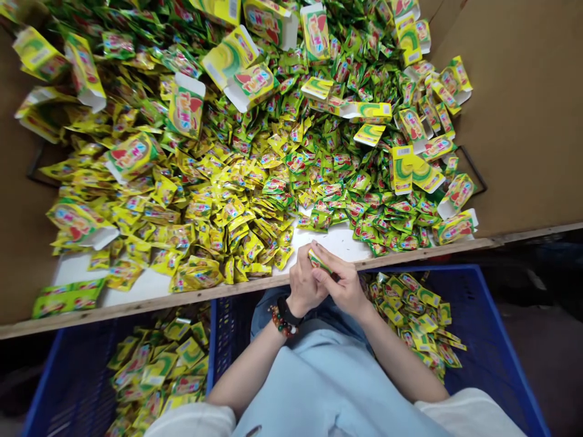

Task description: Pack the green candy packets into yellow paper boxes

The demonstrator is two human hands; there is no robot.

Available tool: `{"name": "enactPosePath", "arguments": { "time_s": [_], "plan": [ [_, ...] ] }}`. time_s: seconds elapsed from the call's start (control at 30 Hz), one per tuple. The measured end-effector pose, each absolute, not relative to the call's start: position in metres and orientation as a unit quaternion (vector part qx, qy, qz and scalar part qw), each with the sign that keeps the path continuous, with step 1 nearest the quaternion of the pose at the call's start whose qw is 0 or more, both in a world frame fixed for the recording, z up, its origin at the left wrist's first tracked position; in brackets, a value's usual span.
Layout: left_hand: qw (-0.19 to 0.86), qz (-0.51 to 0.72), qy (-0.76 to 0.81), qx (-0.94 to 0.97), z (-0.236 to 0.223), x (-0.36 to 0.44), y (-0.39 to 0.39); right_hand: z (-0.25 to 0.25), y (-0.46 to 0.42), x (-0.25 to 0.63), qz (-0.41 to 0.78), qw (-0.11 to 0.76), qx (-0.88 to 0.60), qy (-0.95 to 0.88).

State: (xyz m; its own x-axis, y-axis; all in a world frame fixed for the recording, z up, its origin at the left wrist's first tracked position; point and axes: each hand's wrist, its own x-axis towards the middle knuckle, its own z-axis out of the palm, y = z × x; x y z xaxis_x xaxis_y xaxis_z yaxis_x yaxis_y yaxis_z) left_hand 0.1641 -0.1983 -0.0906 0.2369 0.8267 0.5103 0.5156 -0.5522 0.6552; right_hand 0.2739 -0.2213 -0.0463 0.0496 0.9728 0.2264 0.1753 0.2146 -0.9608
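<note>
Yellow-and-green printed cardboard box [319,261]: located between the two hands, at the near edge of the worktop, right of centre. Left hand [306,284]: fingers curled, gripping the box from the left. Right hand [342,285]: fingers bent over the box from the right, thumb toward the left hand. Both hands touch; the box is mostly covered by the fingers. Left wrist: black band [289,312] and multicoloured bead bracelet [283,325].

Beyond the hands: white worktop [334,241] with a pale wooden edge strip [255,289]. Glossy yellow sachets [232,212] are heaped left and centre; glossy green sachets [387,218], right and far. Open-ended printed cartons [186,108] lie on the heap, several tilted. A flat green printed piece [68,298] lies at the near left corner.

Below the worktop: left blue plastic crate [48,370] and right blue plastic crate [489,321], both containing yellow-and-green printed packs [157,367]. Brown panels [519,121] flank the worktop.
</note>
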Motion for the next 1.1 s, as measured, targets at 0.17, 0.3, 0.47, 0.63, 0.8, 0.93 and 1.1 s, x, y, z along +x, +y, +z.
{"name": "enactPosePath", "arguments": {
  "time_s": [0.17, 0.3, 0.47, 0.63, 0.8, 0.93, 1.1],
  "plan": [
    [0.203, 0.417, 0.405, 0.788, -0.081, 0.158, -0.199, -0.046, -0.237, 0.28, 0.308, 0.55, -0.493, -0.6],
    [0.264, 0.379, 0.305, 0.833, -0.074, 0.164, -0.208, -0.036, -0.264, 0.305, 0.281, 0.532, -0.537, -0.591],
    [0.301, 0.374, 0.311, 0.82, -0.085, 0.187, -0.227, -0.022, -0.279, 0.307, 0.236, 0.574, -0.59, -0.516],
    [0.297, 0.38, 0.324, 0.814, -0.083, 0.191, -0.228, -0.01, -0.272, 0.291, 0.288, 0.627, -0.579, -0.435],
    [0.275, 0.398, 0.306, 0.82, -0.076, 0.189, -0.225, -0.007, -0.271, 0.296, 0.303, 0.626, -0.595, -0.403],
    [0.274, 0.4, 0.314, 0.816, -0.081, 0.189, -0.226, -0.012, -0.267, 0.297, 0.271, 0.574, -0.541, -0.552],
    [0.313, 0.326, 0.288, 0.844, -0.067, 0.181, -0.22, -0.016, -0.29, 0.327, 0.201, 0.498, -0.597, -0.596]
  ]
}}
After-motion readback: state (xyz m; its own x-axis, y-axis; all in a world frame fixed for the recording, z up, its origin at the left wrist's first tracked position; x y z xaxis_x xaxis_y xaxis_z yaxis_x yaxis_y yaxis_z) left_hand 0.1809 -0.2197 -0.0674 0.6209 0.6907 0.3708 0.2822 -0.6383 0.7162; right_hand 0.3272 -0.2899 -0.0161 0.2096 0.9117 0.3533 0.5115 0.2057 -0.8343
